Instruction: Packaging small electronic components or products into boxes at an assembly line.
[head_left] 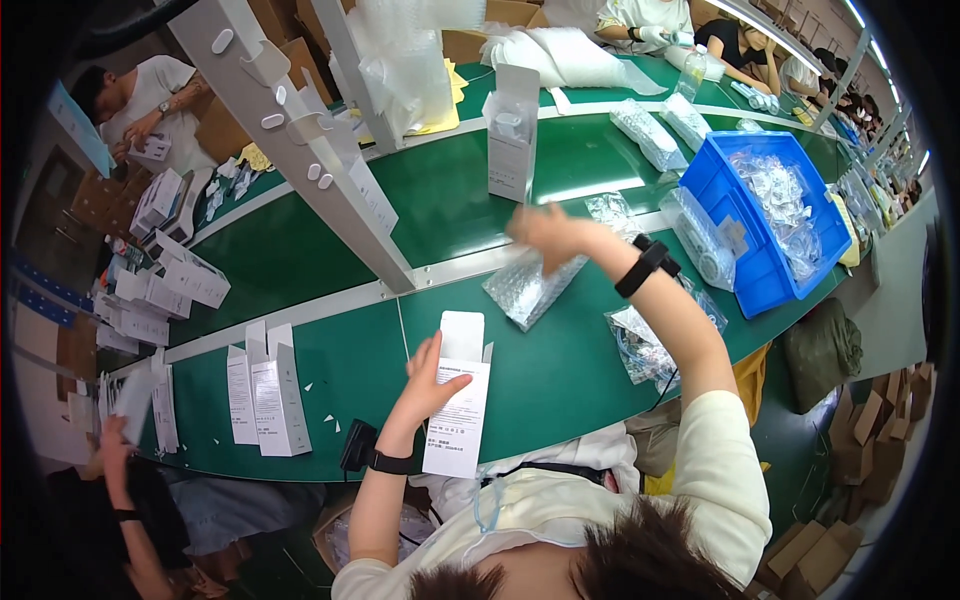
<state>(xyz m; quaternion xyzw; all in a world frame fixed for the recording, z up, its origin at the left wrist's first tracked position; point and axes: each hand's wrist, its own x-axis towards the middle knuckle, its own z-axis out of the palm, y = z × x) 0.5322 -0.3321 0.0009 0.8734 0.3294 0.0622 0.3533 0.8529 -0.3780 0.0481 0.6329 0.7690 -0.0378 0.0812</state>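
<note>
Left hand [432, 378] grips an open white carton [458, 400] by its left edge, fingers wrapped over the printed front, holding it upright just above the near strip of the green bench [560, 380], its top flap standing open. Right hand [545, 232], blurred by movement, is stretched out across the bench and rests on or just over a bubble-wrap pouch [528, 288] that lies flat beside the pale divider rail [470, 265]; whether its fingers have closed on the pouch cannot be told from the blur. The pouch sits well apart from the carton, farther out and to the right of it, so the two hands are widely separated. A likely risk is that the pouch, being slippery and limp, slides out of a loose pinch or drags across the bench instead of lifting. The carton is held by one side only, so it could twist or its open flap could fold shut. More clear bagged parts [640, 345] lie just right of the pouch and could be snagged by the forearm or its black wristband [646, 265]. A blue bin [722, 185] of bagged items stands farther right, near the bench edge. Flat white cartons [268, 395] stand in a small stack to the left, close enough to be knocked by the left elbow. Other people work at the far side and at lower left.
</note>
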